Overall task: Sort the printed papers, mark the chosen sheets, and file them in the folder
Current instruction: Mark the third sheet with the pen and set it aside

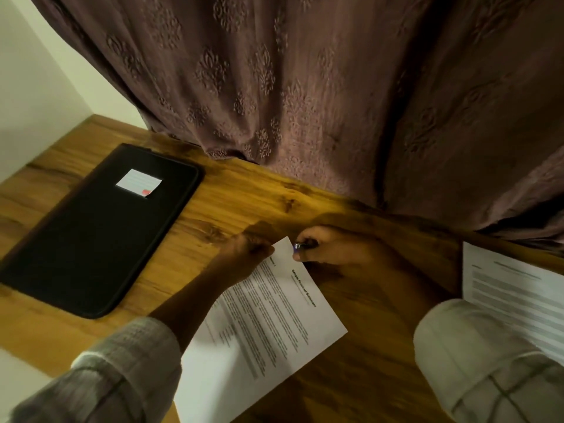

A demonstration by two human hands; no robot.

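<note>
sheet (274,319) corner between left hand (244,248), right hand (332,247)

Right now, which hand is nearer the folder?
Left. The left hand pinches the sheet at its corner, right of the folder; the right hand, holding a pen, is farther right.
</note>
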